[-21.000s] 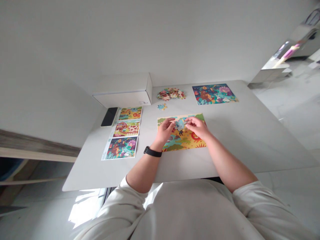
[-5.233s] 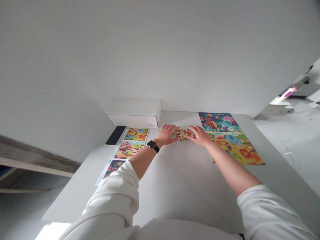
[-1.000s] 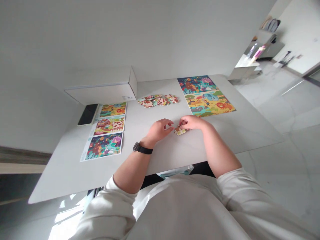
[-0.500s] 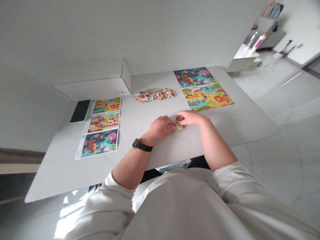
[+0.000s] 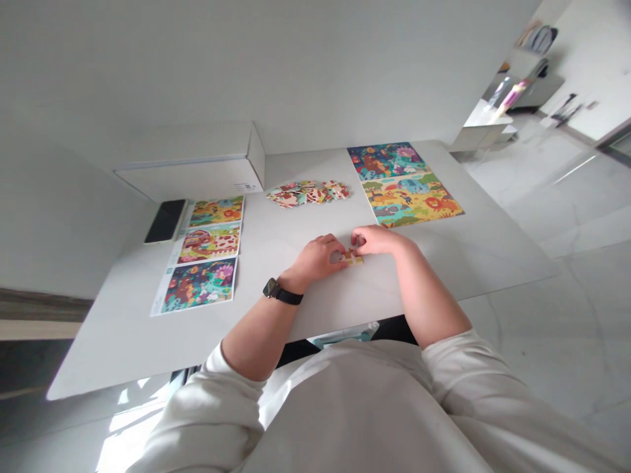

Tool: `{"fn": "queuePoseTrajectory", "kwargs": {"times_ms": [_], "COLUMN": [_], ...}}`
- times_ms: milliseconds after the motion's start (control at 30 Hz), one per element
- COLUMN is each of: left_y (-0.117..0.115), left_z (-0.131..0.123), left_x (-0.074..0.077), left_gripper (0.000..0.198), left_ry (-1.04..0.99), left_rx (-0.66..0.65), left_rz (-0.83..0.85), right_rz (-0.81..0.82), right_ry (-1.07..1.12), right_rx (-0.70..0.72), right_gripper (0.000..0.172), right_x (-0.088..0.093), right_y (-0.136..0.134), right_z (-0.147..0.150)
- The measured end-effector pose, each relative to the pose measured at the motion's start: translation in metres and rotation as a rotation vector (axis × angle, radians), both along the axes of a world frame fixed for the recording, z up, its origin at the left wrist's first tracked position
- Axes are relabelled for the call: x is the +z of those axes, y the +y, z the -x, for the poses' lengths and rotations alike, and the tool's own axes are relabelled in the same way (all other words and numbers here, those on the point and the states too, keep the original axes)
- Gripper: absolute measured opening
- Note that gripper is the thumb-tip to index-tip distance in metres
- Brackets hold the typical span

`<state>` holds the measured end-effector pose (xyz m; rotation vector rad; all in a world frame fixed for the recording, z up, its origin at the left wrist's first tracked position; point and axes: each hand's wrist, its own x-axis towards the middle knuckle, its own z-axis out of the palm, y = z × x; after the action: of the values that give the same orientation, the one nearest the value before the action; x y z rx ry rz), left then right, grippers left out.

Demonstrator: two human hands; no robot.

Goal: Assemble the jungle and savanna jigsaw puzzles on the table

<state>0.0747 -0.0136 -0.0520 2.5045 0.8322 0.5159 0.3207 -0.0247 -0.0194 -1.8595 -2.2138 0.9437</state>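
Observation:
Small jigsaw puzzle pieces (image 5: 353,259) lie on the table between my hands, partly covered by fingers. My left hand (image 5: 321,258), with a black watch at its wrist, curls over their left side, thumb and fingers closed on the edge. From the upper right, my right hand (image 5: 373,240) pinches at the same pieces with bent fingers. Beyond the hands spreads a loose pile of jigsaw pieces (image 5: 308,194). Two finished-looking puzzle pictures, a dark night scene (image 5: 387,161) and a yellow savanna scene (image 5: 411,198), lie joined at the back right.
At the left, a sheet of three printed pictures (image 5: 208,245) lies by a black phone (image 5: 165,221). Behind them a white box (image 5: 192,174) stands against the wall. The pale table (image 5: 118,341) has its front edge close to my body.
Both hands stay at the same small pieces, with the fingers shifting slightly. The whole view has moved a little, so the table items appear somewhat lower.

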Motion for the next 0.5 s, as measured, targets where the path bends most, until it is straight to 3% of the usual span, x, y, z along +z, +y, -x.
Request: {"fn": "queuePoseTrajectory", "kwargs": {"times_ms": [500], "left_y": [-0.0025], "left_z": [0.0026], "left_x": [-0.0003], "left_gripper": [0.011], "left_ry": [-0.085], "left_rx": [0.049], "left_rz": [0.016], "right_rz": [-0.014], "right_ry": [0.084], "right_rx": [0.005], "right_gripper": [0.018], "right_x": [-0.0046], "right_y": [-0.0024], "right_z": [-0.0004]}}
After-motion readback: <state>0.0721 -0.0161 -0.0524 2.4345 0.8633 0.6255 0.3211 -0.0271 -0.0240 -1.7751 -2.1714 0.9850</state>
